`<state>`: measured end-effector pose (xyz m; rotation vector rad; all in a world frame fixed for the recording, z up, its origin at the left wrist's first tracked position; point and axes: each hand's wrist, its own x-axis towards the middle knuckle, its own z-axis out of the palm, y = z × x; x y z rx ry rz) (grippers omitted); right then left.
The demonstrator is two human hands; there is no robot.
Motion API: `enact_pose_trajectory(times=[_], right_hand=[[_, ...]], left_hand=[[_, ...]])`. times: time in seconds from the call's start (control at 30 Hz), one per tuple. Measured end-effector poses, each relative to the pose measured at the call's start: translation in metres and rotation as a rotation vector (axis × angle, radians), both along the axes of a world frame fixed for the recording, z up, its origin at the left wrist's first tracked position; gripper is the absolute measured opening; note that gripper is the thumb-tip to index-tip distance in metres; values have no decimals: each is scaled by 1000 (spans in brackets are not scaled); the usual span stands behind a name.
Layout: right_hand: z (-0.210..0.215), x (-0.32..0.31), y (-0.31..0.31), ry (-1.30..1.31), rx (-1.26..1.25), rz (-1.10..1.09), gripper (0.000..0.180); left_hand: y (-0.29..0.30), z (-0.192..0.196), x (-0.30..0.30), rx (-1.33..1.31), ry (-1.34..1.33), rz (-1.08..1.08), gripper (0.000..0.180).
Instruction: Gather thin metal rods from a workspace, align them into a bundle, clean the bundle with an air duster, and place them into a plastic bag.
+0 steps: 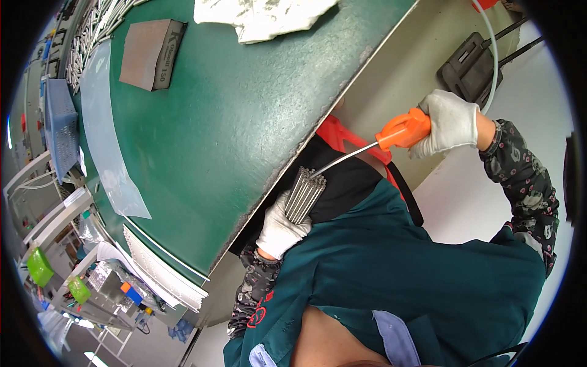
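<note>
My left hand [282, 227], in a white glove, is closed around a bundle of thin metal tubes or rods [306, 196]. They stand roughly upright over my lap, close to the table's edge, with their ends showing above the fingers. In my right hand [449, 122], also gloved in white, is an orange air blow gun [403, 129]. Its thin, bent metal nozzle [345, 157] reaches down to the upper ends of the bundle; whether it touches them I cannot tell. A pale hose [494, 55] runs upward near the right hand.
Beside me stretches a green table [214, 134] with a worn edge. On it lie a brown-grey block [147, 54], a white cloth [263, 18], a translucent sheet [110, 134] and a heap of thin rods [92, 37]. A blue basket [61, 128] stands at the far left.
</note>
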<state>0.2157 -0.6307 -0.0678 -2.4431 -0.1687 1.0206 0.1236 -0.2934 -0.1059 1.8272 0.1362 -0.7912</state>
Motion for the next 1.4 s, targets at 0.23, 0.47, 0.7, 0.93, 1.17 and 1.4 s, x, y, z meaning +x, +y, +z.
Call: enact_pose_trajectory(times=[0.23,0.47,0.7,0.93,1.17,1.4], right_hand=[[-2,2,-1,4,4,-3,39],[-10,-1,-1,55,-13,18,40],[-12,1,-2,33,1,-26,40],[-11,4,-1,78,-22,-2,39],[-7,2,-10,182,244,-26,38],[-9,4,-5,88,145,-34,38]], left_hand=[[3,1,2,27,-28,-99,37],[5,0,-3,-146,177,107,38],[4,0,0,66,-33,-93,37],[3,-1,1,46,-26,-112,37],[9,-2,-2,16,-56,-116,38],[3,3,2,10,-7,-94,39]])
